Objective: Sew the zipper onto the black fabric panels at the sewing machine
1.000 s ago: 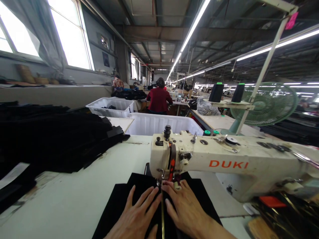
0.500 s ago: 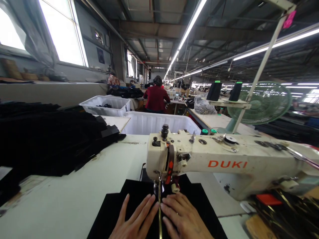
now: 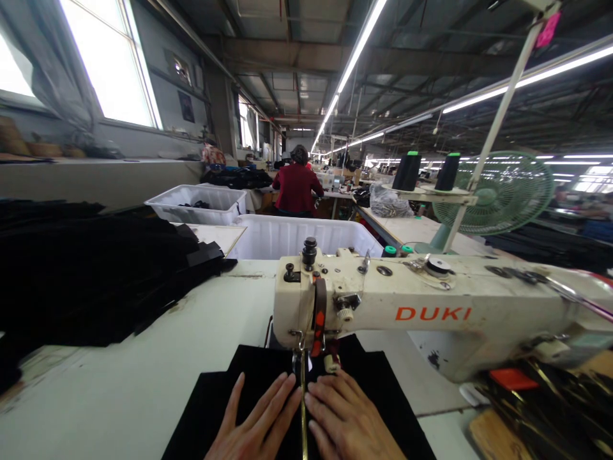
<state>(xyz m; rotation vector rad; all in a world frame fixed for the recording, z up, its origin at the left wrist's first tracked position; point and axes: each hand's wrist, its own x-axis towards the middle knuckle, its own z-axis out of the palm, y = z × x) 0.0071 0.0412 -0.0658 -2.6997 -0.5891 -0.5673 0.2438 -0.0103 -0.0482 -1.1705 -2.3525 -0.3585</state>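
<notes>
Black fabric (image 3: 215, 396) lies flat on the white sewing table, with its far part under the head of the sewing machine (image 3: 373, 306). A gold strip (image 3: 304, 421) runs down its middle to the presser foot. My left hand (image 3: 258, 418) rests on the fabric left of the strip, fingers stretched out, the thumb apart. On the strip's right side my right hand (image 3: 347, 412) lies flat with its fingers extended, close to the strip. Both hands press on the fabric just below the needle area; the needle itself is hard to make out.
A heap of black fabric pieces (image 3: 96, 275) covers the table's left. White plastic bins (image 3: 306, 235) stand behind the machine. Black thread cones (image 3: 407, 172) and a green fan (image 3: 493, 195) are at the right. A person in dark red (image 3: 295, 188) sits farther ahead.
The view has shifted slightly, so the machine and hands appear a little farther left. Both hands remain flat on the fabric beside the gold strip.
</notes>
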